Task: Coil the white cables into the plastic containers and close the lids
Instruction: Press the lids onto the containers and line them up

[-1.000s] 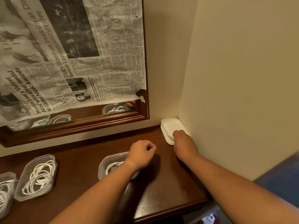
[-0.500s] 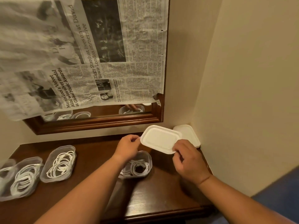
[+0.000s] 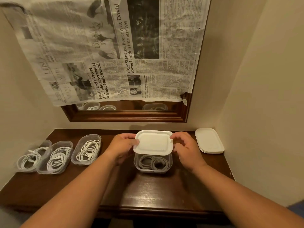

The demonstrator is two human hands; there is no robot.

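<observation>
Left hand: gripping the left short edge of the lid, thumb on top, other fingers curled underneath.
Right hand: pinching the right short edge of the same lid with the fingertips, the other fingers loosely curled.
Lid: white, rectangular with rounded corners, held between both hands over the far part of a container; cannot tell whether touching its rim.
Container: clear plastic, on the bench directly below and between the hands, near part uncovered.
Cable: white, coiled in loops inside that container.
Spare lids: small white stack lying flat, just to the right of the right hand, in the corner of the walls.
Open containers: three in a row to the left of the left hand, each open-topped and holding coiled white cable; the nearest apart from the hand, the two farthest pressed together.
Bench: dark polished wood under both forearms.
Mirror: wood-framed, on the wall beyond the hands.
Newspaper: covering most of the mirror above a bare strip.
</observation>
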